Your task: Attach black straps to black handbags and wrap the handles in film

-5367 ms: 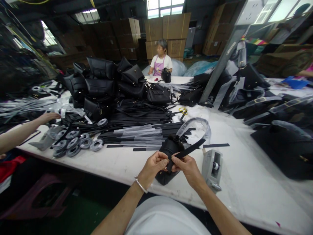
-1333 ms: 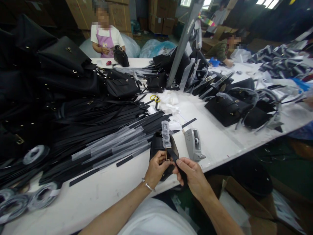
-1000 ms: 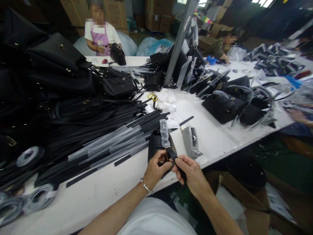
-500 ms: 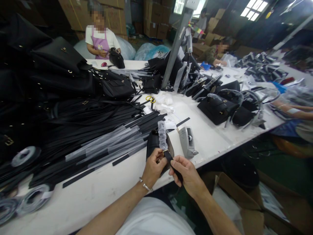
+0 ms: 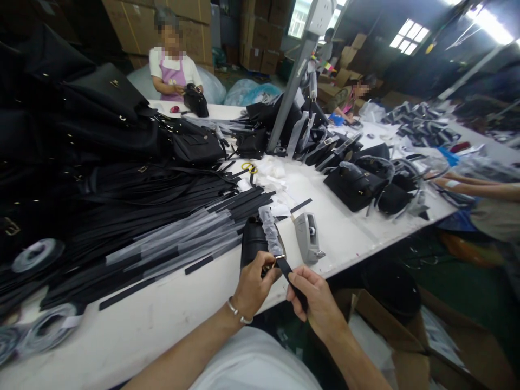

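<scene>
A small black handbag (image 5: 252, 244) stands at the table's near edge, partly behind my hands. A strap with a crinkled clear plastic wrap (image 5: 270, 230) rises along its side and ends at a gold buckle (image 5: 280, 257). My left hand (image 5: 255, 281) is closed at the buckle, thumb and fingers pinching it. Below the buckle runs the black strap end (image 5: 287, 269), which my right hand (image 5: 311, 292) grips between thumb and fingers. Part of the strap is hidden by my right hand. Beside the bag stands a grey tape dispenser (image 5: 307, 238).
Black straps (image 5: 174, 233), some plastic-wrapped, spread over the left of the white table (image 5: 170, 319). Yellow scissors (image 5: 249, 167) lie beyond. Black handbags (image 5: 353, 184) stand at right. A metal post (image 5: 290, 92) rises mid-table. Open cartons (image 5: 390, 341) sit below. Co-workers sit around.
My right hand has moved slightly down and right along with the strap end, and more of the strap shows between my hands. The view has shifted a little.
</scene>
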Motion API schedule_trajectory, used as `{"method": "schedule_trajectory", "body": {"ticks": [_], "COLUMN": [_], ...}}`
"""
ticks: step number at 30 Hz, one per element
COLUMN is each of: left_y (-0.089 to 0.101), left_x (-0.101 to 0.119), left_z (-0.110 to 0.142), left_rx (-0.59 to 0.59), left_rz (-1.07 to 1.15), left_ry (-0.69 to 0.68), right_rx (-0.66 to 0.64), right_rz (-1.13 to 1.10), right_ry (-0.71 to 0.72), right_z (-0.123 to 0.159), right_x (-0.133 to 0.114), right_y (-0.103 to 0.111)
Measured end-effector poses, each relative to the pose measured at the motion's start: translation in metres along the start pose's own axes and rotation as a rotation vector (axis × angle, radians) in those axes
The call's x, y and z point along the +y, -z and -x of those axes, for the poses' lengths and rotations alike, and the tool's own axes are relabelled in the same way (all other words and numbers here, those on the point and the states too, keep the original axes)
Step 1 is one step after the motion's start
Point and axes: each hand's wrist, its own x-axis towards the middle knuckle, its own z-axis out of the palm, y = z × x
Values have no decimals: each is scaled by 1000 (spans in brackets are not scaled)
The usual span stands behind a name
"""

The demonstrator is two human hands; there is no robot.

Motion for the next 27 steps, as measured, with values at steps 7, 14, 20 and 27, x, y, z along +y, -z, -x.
{"method": "schedule_trajectory", "body": {"ticks": [7,14,20,27], "left_y": [-2,-3,-6,-5], "left_x": [0,5,7,6], "left_z": [7,10,9,6], "left_rx": [30,-42,-70,-92], "left_rz": [-326,-294,-69,140], "left_ry": [-261,-332,-73,2], "right_rx": [52,98,8,7], "right_rz": [-33,0,-56,-17], "right_ry": [12,22,2,-54], "right_z": [5,8,4,0], "right_x": [1,5,3,0], "right_y": [-2,1,5,14]}}
